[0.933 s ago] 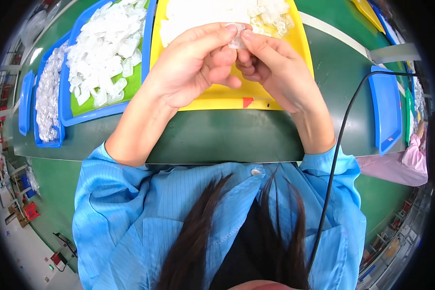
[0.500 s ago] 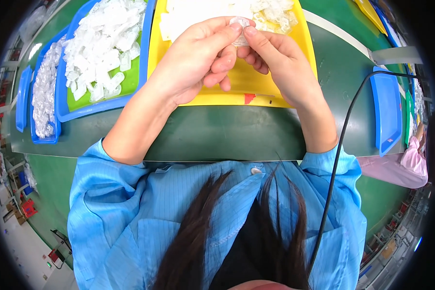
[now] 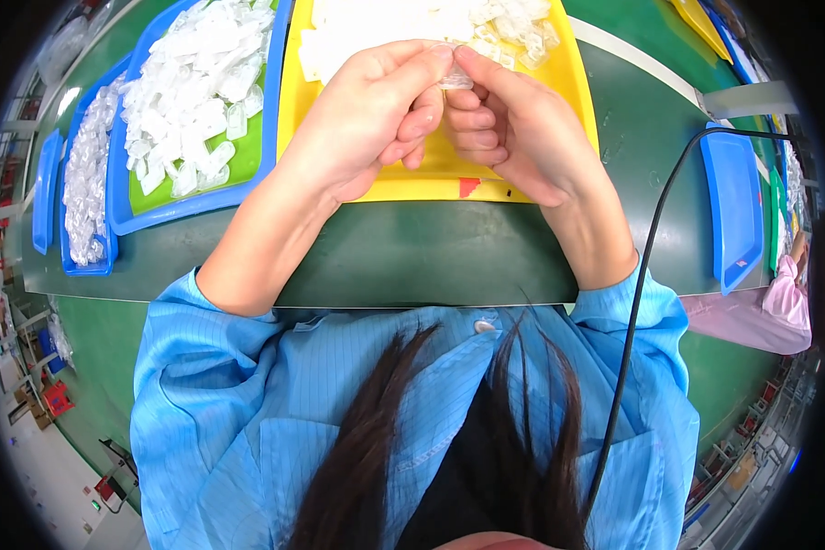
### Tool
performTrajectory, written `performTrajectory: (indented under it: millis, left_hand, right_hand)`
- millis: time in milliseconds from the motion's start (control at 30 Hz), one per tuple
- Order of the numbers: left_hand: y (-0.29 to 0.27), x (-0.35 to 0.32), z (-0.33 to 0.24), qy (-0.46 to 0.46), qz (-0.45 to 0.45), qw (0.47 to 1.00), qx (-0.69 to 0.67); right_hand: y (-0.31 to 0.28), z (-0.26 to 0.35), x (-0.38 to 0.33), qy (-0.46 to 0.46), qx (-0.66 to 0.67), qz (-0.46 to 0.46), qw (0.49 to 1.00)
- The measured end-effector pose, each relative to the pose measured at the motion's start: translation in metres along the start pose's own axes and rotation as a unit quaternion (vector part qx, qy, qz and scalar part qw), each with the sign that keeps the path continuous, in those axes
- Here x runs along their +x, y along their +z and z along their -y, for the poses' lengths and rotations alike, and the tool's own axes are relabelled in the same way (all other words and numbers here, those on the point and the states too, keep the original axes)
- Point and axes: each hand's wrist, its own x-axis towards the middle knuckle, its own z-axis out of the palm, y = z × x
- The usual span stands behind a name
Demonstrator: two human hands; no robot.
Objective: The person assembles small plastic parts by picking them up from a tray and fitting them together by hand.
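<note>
A small clear plastic piece (image 3: 456,81) is pinched between both hands above the yellow tray (image 3: 412,188). My left hand (image 3: 367,115) grips it with thumb and fingertips from the left. From the right, my right hand (image 3: 513,119) pinches the same piece, its other fingers curled in beneath. The fingers cover much of the piece, so its exact kind is hard to make out. Farther back in the yellow tray lie whitish pieces (image 3: 376,20) and a heap of clear ones (image 3: 518,26).
To the left, a blue-rimmed tray (image 3: 192,209) with a green bottom holds many frosted clear pieces (image 3: 188,92). Beside it is a narrow blue tray (image 3: 90,268) of clear parts. A blue tray (image 3: 735,211) and a black cable (image 3: 646,257) are on the right. A person's pink sleeve (image 3: 752,321) shows beyond.
The clear piece has tipped flatter and sits slightly lower between my fingertips. My right hand has shifted a little left, its lower fingers curling tighter.
</note>
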Motion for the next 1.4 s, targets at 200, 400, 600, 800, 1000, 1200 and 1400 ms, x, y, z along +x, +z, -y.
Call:
performTrajectory:
  millis: [200,400,600,800,1000,1200,1400]
  left_hand:
    - [0.001,0.001,0.003,-0.024,0.024,0.999,-0.011]
    - [-0.010,0.001,0.000,-0.067,0.047,0.989,-0.125]
    - [-0.002,0.000,-0.001,-0.018,0.038,0.996,-0.076]
    - [-0.012,0.005,0.007,0.063,0.082,0.995,0.006]
    - [-0.083,0.025,-0.027,0.149,-0.155,0.943,0.254]
    - [-0.189,-0.014,-0.083,0.168,-0.362,0.668,0.629]
    - [-0.070,-0.006,-0.065,0.395,-0.175,0.612,0.663]
  right_hand:
    - [-0.008,0.004,-0.002,0.031,0.000,0.028,0.999]
    - [-0.011,0.006,-0.003,-0.106,-0.324,-0.056,0.938]
    - [-0.011,0.004,-0.002,-0.086,-0.215,-0.013,0.973]
    - [-0.013,-0.008,0.011,-0.334,-0.388,-0.062,0.857]
    - [-0.052,0.026,0.004,-0.271,-0.426,-0.188,0.843]
    - [-0.056,0.039,0.001,-0.329,-0.480,-0.215,0.784]
    - [-0.063,0.043,0.004,-0.251,-0.707,-0.174,0.637]
